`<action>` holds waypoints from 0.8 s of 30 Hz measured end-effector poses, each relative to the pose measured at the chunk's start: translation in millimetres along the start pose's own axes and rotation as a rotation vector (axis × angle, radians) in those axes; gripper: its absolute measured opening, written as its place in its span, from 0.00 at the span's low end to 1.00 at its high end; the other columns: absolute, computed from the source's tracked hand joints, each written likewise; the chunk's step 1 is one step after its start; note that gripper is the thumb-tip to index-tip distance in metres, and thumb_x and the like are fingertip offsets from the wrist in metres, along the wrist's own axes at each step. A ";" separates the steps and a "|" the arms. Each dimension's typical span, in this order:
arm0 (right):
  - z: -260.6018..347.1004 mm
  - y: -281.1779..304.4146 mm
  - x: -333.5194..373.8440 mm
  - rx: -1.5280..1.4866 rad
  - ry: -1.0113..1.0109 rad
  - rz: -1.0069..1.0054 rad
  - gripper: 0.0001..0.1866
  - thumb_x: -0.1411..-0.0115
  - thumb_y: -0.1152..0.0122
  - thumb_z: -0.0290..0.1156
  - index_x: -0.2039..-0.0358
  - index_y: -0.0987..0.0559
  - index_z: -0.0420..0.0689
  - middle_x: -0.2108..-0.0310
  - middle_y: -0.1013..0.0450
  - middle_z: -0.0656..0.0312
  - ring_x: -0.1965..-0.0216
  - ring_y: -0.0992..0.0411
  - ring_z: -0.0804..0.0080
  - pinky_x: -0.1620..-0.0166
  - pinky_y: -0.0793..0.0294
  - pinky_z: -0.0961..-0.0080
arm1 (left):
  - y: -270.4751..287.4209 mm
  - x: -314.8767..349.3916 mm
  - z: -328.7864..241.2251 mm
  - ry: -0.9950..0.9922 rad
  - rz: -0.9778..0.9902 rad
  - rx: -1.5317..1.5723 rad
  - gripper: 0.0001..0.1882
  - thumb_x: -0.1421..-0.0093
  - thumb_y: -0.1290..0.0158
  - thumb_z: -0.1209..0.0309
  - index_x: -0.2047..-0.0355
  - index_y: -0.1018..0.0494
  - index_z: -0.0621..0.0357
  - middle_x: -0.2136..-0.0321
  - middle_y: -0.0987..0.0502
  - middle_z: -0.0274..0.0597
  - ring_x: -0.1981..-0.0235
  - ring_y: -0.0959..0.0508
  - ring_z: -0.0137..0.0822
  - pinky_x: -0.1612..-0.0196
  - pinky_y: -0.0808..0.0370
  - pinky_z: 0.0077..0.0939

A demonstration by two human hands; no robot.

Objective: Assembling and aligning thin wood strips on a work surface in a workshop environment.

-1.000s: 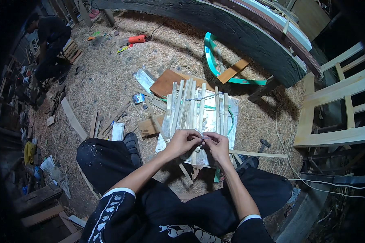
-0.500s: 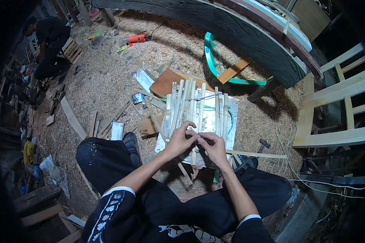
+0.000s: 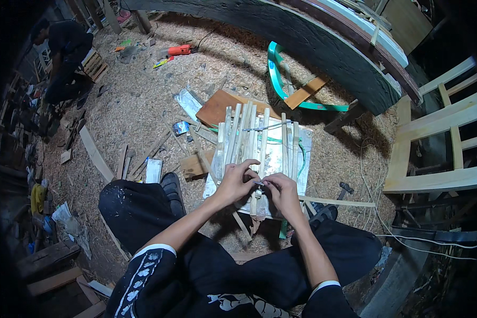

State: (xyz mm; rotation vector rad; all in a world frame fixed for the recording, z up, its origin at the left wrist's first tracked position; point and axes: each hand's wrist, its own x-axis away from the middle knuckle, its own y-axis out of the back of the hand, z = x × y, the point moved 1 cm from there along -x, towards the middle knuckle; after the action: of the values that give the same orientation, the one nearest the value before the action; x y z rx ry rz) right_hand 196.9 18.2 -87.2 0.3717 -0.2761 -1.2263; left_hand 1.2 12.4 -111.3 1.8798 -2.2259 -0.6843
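Observation:
My left hand (image 3: 235, 183) and my right hand (image 3: 284, 193) meet over the near part of a row of thin wooden sticks (image 3: 234, 132). Thumb and fingers of both are pinched around a small greyish piece (image 3: 259, 183), too small to name, which spans the gap between them. The sticks lie side by side, pointing away from me, on a pale board (image 3: 304, 143). A thin dark strip (image 3: 270, 127) crosses them toward their far ends. Green cord (image 3: 302, 159) loops along their right side.
A hammer (image 3: 345, 188) lies beyond my right knee. Farther off are an orange power tool (image 3: 179, 50), a teal curved piece (image 3: 273, 69) and a long dark beam (image 3: 323, 47). A wooden frame (image 3: 434, 183) stands at right. Another person (image 3: 63, 53) sits at far left.
My right hand has drawn slightly to the right, away from the left. More of the small greyish piece shows between them. My left hand has barely moved.

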 end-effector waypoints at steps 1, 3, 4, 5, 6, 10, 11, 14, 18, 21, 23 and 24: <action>3.3 3.7 0.7 0.216 0.122 -0.002 0.10 0.44 0.34 0.18 0.61 0.16 0.36 0.64 0.21 0.53 0.61 0.22 0.59 0.54 0.25 0.67 | 2.5 -0.5 -8.0 0.051 0.018 0.038 0.24 0.41 0.39 0.79 0.44 0.29 0.61 0.69 0.14 0.43 0.67 0.16 0.35 0.60 0.24 0.26; 9.4 6.7 1.6 0.432 0.243 -0.003 0.11 0.47 0.34 0.17 0.62 0.16 0.37 0.63 0.21 0.52 0.60 0.23 0.54 0.53 0.25 0.64 | 3.2 -1.2 -10.6 0.103 0.037 0.076 0.24 0.41 0.39 0.79 0.44 0.29 0.61 0.69 0.14 0.43 0.69 0.17 0.33 0.61 0.24 0.26; 13.2 6.6 1.5 0.493 0.287 0.000 0.12 0.49 0.33 0.17 0.63 0.16 0.38 0.63 0.21 0.53 0.60 0.23 0.53 0.54 0.26 0.62 | 3.9 -1.5 -9.5 0.126 0.045 0.129 0.23 0.41 0.39 0.79 0.45 0.29 0.62 0.70 0.15 0.43 0.70 0.18 0.31 0.62 0.24 0.25; 15.5 5.8 1.5 0.553 0.330 0.004 0.12 0.51 0.32 0.17 0.64 0.16 0.39 0.63 0.21 0.54 0.60 0.24 0.52 0.55 0.26 0.60 | 4.3 -1.7 -8.6 0.149 0.054 0.182 0.23 0.41 0.40 0.79 0.45 0.28 0.62 0.71 0.15 0.43 0.71 0.19 0.30 0.63 0.25 0.25; 15.3 4.4 1.7 0.552 0.331 0.004 0.12 0.51 0.32 0.17 0.64 0.16 0.39 0.63 0.21 0.54 0.60 0.24 0.52 0.55 0.26 0.60 | 4.7 -1.3 -8.0 0.149 0.053 0.181 0.23 0.41 0.40 0.79 0.45 0.28 0.62 0.71 0.15 0.43 0.71 0.19 0.30 0.63 0.25 0.25; 15.7 1.6 2.2 0.595 0.402 -0.069 0.12 0.51 0.31 0.20 0.63 0.16 0.41 0.64 0.22 0.57 0.61 0.24 0.58 0.57 0.28 0.62 | 5.5 -3.4 -12.5 0.157 0.102 0.180 0.22 0.40 0.41 0.77 0.45 0.28 0.64 0.72 0.16 0.43 0.71 0.21 0.26 0.64 0.26 0.24; 17.2 0.9 2.2 0.584 0.427 -0.100 0.12 0.51 0.32 0.21 0.63 0.16 0.42 0.65 0.22 0.58 0.61 0.24 0.59 0.57 0.29 0.63 | 5.8 -3.0 -12.5 0.151 0.120 0.194 0.21 0.39 0.41 0.77 0.45 0.28 0.65 0.71 0.16 0.44 0.70 0.21 0.25 0.64 0.26 0.23; 20.3 0.0 2.6 0.543 0.481 -0.111 0.13 0.51 0.31 0.22 0.63 0.16 0.42 0.65 0.21 0.59 0.61 0.24 0.60 0.58 0.29 0.63 | 4.1 -2.2 -8.9 0.151 0.141 0.165 0.21 0.37 0.44 0.76 0.43 0.29 0.67 0.69 0.16 0.45 0.67 0.21 0.24 0.62 0.25 0.22; 16.4 -1.5 2.7 0.507 0.511 -0.065 0.13 0.51 0.29 0.21 0.63 0.16 0.42 0.64 0.21 0.59 0.61 0.23 0.58 0.59 0.27 0.64 | 0.8 -1.4 0.1 0.206 0.098 0.283 0.19 0.35 0.44 0.75 0.44 0.27 0.68 0.66 0.16 0.43 0.63 0.20 0.23 0.59 0.24 0.21; 15.0 0.2 2.9 0.496 0.509 -0.027 0.13 0.52 0.29 0.21 0.62 0.15 0.42 0.63 0.20 0.60 0.60 0.22 0.59 0.59 0.27 0.64 | 1.6 -2.5 -4.7 0.259 0.083 0.394 0.18 0.35 0.43 0.74 0.46 0.26 0.68 0.65 0.16 0.40 0.61 0.20 0.23 0.56 0.23 0.21; 14.2 0.2 2.9 0.484 0.514 -0.020 0.14 0.52 0.29 0.21 0.62 0.16 0.42 0.63 0.20 0.60 0.59 0.22 0.59 0.59 0.27 0.64 | 5.0 -0.9 -5.9 0.281 0.085 0.339 0.15 0.35 0.41 0.72 0.51 0.22 0.68 0.65 0.16 0.39 0.61 0.20 0.22 0.56 0.23 0.21; 14.1 0.3 3.2 0.483 0.515 -0.019 0.14 0.52 0.29 0.21 0.62 0.16 0.42 0.63 0.20 0.60 0.59 0.22 0.59 0.59 0.27 0.64 | 5.0 -1.3 -5.1 0.282 0.084 0.339 0.15 0.35 0.41 0.72 0.51 0.22 0.68 0.65 0.16 0.39 0.61 0.20 0.22 0.56 0.23 0.21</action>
State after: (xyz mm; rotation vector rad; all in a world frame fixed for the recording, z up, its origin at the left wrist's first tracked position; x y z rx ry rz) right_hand 192.6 13.5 -74.3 1.0895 -0.1186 -1.0315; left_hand -1.0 13.0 -104.4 1.8665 -2.3239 -0.0213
